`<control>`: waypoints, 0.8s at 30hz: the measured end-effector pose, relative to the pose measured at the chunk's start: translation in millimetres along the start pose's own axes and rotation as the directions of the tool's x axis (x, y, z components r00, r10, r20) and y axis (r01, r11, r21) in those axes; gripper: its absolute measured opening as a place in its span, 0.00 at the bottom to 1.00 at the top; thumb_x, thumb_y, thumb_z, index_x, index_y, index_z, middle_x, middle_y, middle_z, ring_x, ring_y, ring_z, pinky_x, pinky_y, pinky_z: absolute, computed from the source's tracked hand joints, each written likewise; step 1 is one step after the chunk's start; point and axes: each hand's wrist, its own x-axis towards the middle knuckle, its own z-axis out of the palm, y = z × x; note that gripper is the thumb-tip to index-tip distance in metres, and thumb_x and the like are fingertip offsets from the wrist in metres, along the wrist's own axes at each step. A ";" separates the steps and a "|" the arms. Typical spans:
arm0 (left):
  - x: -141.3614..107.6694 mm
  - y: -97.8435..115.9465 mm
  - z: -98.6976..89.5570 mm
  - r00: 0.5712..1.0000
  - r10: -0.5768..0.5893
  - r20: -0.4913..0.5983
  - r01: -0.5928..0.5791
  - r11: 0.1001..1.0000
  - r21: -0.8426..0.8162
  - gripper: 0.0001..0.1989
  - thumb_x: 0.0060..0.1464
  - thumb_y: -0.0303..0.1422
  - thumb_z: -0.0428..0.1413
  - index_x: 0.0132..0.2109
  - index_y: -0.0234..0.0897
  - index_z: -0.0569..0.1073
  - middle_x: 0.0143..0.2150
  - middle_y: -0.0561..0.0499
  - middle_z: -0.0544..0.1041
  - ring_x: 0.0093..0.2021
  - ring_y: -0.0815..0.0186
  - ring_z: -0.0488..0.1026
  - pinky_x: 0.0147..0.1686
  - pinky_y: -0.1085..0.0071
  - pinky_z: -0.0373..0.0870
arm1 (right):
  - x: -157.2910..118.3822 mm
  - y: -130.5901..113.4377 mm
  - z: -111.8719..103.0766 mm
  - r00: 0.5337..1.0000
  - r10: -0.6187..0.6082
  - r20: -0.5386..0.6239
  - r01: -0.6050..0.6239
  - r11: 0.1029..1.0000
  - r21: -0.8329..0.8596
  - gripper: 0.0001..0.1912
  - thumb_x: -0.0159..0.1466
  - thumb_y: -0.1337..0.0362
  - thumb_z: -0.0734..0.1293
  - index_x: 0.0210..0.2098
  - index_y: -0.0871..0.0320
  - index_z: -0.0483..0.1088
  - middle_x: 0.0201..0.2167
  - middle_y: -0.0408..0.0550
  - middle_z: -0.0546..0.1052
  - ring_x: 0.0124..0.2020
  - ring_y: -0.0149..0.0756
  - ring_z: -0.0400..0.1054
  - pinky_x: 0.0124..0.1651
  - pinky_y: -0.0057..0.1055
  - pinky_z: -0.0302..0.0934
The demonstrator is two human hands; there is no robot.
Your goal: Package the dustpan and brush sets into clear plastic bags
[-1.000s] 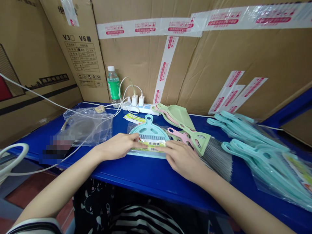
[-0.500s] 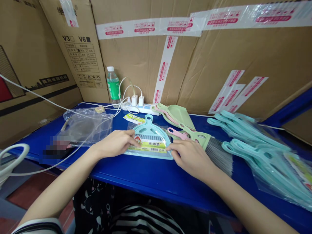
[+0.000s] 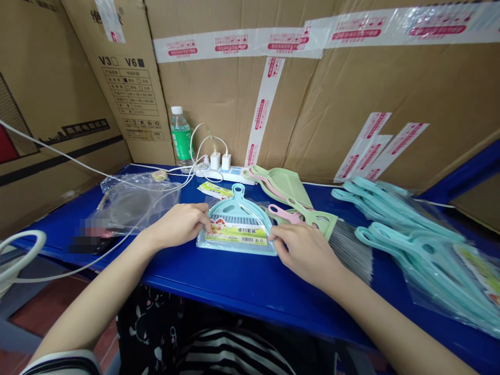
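Note:
A light-blue dustpan and brush set (image 3: 239,207) in a clear plastic bag lies flat on the blue table in front of me, its looped handle pointing away. A yellow-green and white label card (image 3: 247,233) with a mushroom picture shows through the bag, over the grey bristles. My left hand (image 3: 183,225) is closed at the set's left edge, thumb and fingers pinching the bag there. At the opposite edge, my right hand (image 3: 304,249) has its fingers curled, pinching the lower right side.
Green and pink dustpans (image 3: 287,185) and a green brush with grey bristles (image 3: 351,247) lie behind my right hand. Several bagged blue sets (image 3: 433,260) are piled at right. A power strip (image 3: 238,174), bottle (image 3: 182,136), loose card (image 3: 214,190) and plastic bags (image 3: 142,200) lie around; cables cross the left.
My left hand has drawn back leftward from over the label card to the set's left edge, uncovering the card's picture. My right hand stays nearly in place.

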 end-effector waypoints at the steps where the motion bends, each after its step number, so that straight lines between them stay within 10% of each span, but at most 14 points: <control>1: 0.1 0.0 -0.3 1.000 0.005 0.001 -0.005 1.000 0.001 0.21 0.50 0.20 0.46 0.35 0.45 0.81 0.31 0.54 0.72 0.29 0.70 0.70 0.28 0.75 0.64 | -0.1 0.1 0.3 1.000 -0.006 -0.008 0.006 1.000 0.005 0.15 0.59 0.73 0.57 0.26 0.56 0.72 0.27 0.43 0.79 0.29 0.35 0.70 0.30 0.31 0.49; 24: 0.0 -1.3 6.8 0.995 0.093 -0.044 -0.092 0.995 0.034 0.07 0.56 0.30 0.53 0.35 0.38 0.75 0.33 0.53 0.72 0.29 0.69 0.70 0.27 0.74 0.61 | 0.6 3.6 12.8 0.976 -0.190 -0.110 0.186 0.982 -0.040 0.09 0.63 0.71 0.60 0.32 0.57 0.71 0.30 0.47 0.78 0.32 0.38 0.70 0.34 0.31 0.57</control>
